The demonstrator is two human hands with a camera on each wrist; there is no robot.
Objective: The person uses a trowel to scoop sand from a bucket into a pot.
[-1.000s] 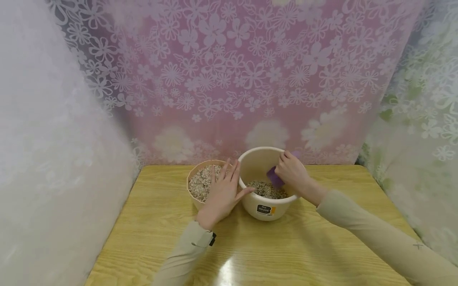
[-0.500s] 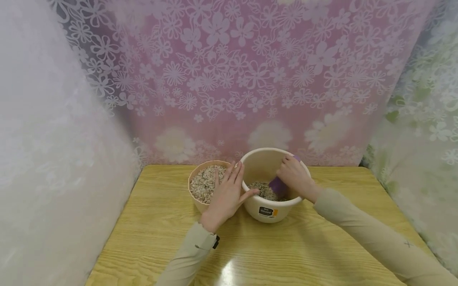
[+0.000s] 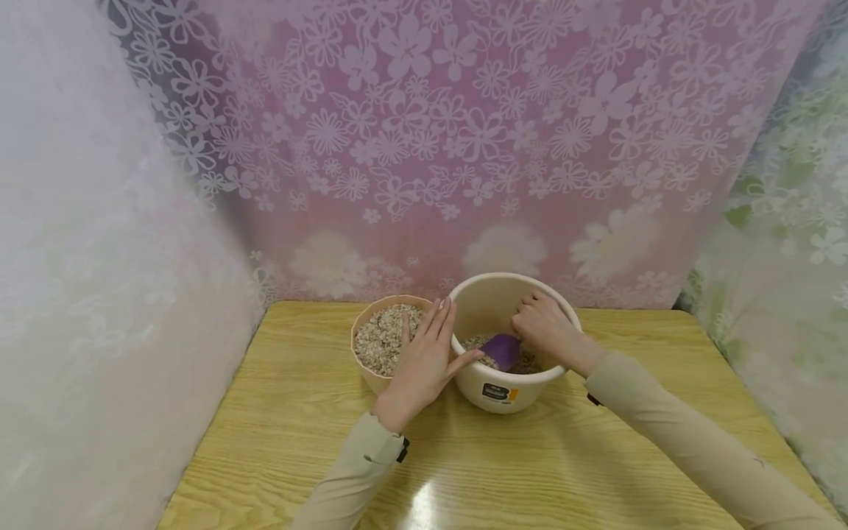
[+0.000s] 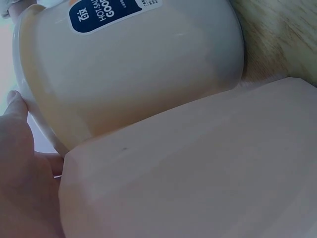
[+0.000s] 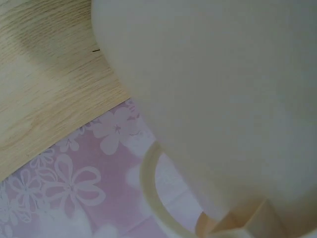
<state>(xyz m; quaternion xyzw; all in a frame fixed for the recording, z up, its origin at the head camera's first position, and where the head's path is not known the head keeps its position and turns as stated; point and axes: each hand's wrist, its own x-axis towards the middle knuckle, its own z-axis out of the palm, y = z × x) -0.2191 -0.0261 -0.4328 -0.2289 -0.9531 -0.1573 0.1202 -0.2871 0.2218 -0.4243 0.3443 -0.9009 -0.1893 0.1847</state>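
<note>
A cream plastic bucket (image 3: pixel 486 305) stands on the table with a layer of mixed grain (image 3: pixel 473 343) at its bottom. Down inside it, my right hand (image 3: pixel 546 327) grips a purple scoop (image 3: pixel 502 352), whose head lies at the grain. My left hand (image 3: pixel 417 361) has its fingers spread straight, thumb on the bucket's near rim and fingertips at its left rim. Beneath that hand is a peach-coloured tub (image 3: pixel 374 384) filled with pale grain (image 3: pixel 384 342). In the left wrist view, the left hand (image 4: pixel 20 168) touches the bucket's rim, beside the tub wall (image 4: pixel 198 173).
The wooden table (image 3: pixel 503 471) reaches back to a pink floral curtain (image 3: pixel 411 147). Pale sheeting hangs on the left (image 3: pixel 132 294), and a green-and-white floral sheet (image 3: pixel 782 250) on the right. The right wrist view mostly shows the bucket's outer wall (image 5: pixel 208 89).
The scoop has gone lower into the bucket and swung left across the grain, its head now showing more fully. My left hand has kept its place at the rim.
</note>
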